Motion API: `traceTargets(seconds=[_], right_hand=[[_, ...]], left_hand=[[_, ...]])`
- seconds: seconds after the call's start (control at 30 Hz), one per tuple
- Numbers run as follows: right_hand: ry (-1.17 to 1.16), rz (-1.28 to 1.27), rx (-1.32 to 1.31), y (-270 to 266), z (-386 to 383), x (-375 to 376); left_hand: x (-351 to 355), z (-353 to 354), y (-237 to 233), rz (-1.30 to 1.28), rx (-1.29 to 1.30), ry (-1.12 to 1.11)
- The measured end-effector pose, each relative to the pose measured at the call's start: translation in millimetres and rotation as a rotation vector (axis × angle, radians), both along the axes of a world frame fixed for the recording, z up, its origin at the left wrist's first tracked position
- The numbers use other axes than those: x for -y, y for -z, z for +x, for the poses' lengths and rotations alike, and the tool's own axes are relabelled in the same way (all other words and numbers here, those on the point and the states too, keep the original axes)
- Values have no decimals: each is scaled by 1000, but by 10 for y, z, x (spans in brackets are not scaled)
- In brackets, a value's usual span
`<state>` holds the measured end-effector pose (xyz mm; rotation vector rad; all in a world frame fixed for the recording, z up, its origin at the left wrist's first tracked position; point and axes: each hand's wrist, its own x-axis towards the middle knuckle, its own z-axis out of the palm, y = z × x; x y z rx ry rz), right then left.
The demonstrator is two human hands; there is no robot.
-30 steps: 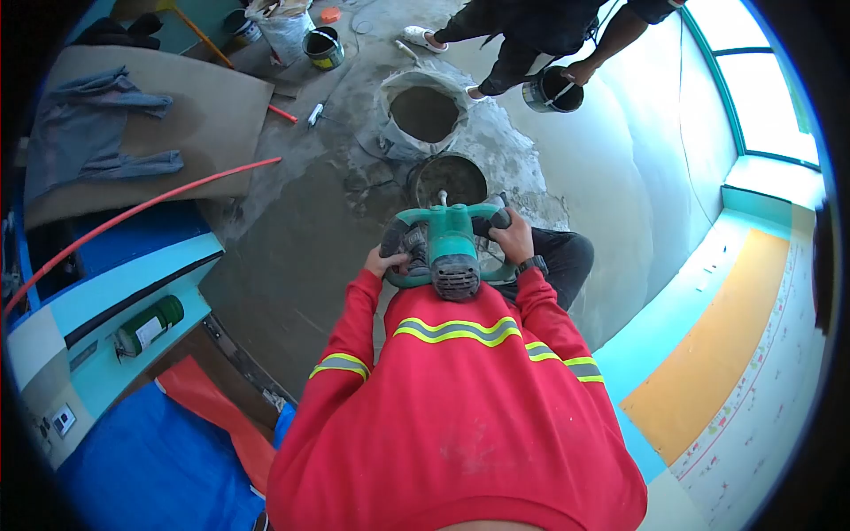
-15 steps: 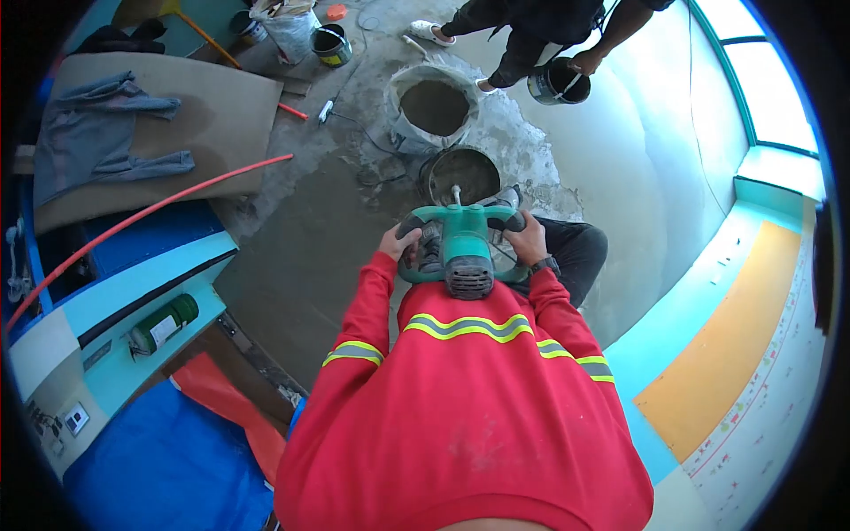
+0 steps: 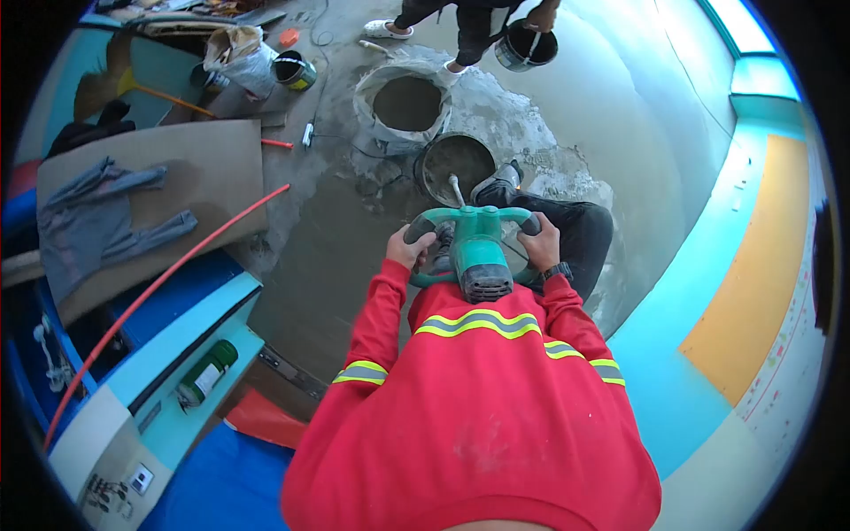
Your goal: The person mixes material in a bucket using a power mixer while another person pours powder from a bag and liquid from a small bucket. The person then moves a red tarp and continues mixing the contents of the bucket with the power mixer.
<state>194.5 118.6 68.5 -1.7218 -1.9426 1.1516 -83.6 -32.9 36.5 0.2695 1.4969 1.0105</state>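
While left hand and right hand grip the green power tool, shaft points into bucket; work seems underway, how much remains unclear.

Two-handed grip on the green mixer, shaft at the tub.
Your left hand and right hand each wrap one handle, on the near side of the tub. Just beyond the tub: an open white sack holding grey material. Right of the tub, your boot. Farther beyond it, another person's hand holds a dark bucket.
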Motion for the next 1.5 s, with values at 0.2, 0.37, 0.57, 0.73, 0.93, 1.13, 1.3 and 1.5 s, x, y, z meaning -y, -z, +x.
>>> traceTargets(seconds=[0.2,0.37,0.57,0.73,0.93,1.13,1.3,1.5], right_hand=[[-63,17,-25,-61,-60,-56],[-101,1,-25,-47,-41,-100],[-119,5,-41,-45,-25,-142],[-91,21,-65,53,38,-181],[-78,29,-70,62,58,-162],[-54,40,-91,98,17,-147],[-52,45,-63,108,31,-118],[-32,34,-70,149,40,-62]], left_hand=[[91,17,-5,-13,-3,-53],[163,110,93,3,6,-92],[155,190,74,23,-26,-141],[12,167,0,-5,-46,-120],[-65,153,-59,-13,-31,-131],[-63,112,-14,-34,-52,-102],[-14,95,12,-54,-66,-62],[-30,73,8,-28,-59,-74]])
